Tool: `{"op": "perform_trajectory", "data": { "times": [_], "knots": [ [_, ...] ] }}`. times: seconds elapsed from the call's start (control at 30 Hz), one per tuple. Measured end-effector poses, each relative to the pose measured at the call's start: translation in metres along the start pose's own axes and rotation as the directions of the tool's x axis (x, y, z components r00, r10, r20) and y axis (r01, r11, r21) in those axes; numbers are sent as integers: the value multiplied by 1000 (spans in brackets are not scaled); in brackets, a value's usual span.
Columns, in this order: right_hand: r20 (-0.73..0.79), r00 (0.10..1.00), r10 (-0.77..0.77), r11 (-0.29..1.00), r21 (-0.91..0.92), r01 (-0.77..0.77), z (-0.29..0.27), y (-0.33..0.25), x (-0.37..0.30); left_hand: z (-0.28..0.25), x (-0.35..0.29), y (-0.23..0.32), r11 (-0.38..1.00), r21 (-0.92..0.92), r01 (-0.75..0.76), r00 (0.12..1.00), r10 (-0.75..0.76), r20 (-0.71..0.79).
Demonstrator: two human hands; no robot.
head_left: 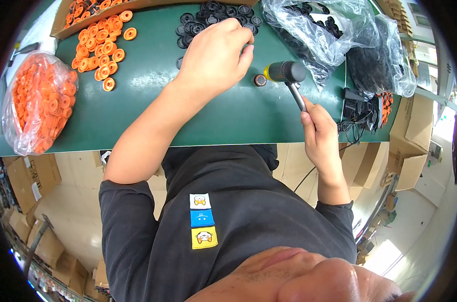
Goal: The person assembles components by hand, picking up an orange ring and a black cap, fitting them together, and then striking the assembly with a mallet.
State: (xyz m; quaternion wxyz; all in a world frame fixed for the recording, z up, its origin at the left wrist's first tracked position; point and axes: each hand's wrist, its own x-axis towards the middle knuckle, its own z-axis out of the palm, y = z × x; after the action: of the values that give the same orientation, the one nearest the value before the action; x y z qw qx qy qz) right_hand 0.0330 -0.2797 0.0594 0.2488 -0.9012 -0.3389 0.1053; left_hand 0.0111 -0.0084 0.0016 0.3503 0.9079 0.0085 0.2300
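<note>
My right hand point(319, 123) is closed round the metal handle of a mallet point(293, 73), whose head is black with a yellow end. The head is raised above the green table, just right of a small round dark piece with an orange-brown rim point(259, 79). My left hand point(213, 55) is over the near side of a heap of black round caps point(213, 14). Its fingers are curled, with the thumb close to the index finger. The back of the hand hides the fingertips, so what they hold cannot be made out.
Loose orange round caps point(101, 43) lie at the left, near a cardboard box of orange parts point(90, 17) and a plastic bag of them point(42, 103). Clear bags with black parts point(324, 30) lie at the back right. A black device with cables point(359, 113) sits near the right edge.
</note>
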Motion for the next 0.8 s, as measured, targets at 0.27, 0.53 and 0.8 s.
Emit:
{"op": "perform_trajectory", "data": {
  "times": [0.27, 0.53, 0.8],
  "knots": [
    [98, 995, -17, 997, -70, 24, -6, -9, 12, 1, -1, -4, 1000, 17, -10, 1000, 11, -22],
    [97, 995, -12, 999, -47, 16, -2, -5, 9, 0, 1, -4, 1000, 25, -11, 1000, 12, -19],
    [115, 993, -5, 1000, 30, 2, 0, -6, -8, 1, -1, -4, 1000, 5, 13, 1000, -13, 9]
  ]
}}
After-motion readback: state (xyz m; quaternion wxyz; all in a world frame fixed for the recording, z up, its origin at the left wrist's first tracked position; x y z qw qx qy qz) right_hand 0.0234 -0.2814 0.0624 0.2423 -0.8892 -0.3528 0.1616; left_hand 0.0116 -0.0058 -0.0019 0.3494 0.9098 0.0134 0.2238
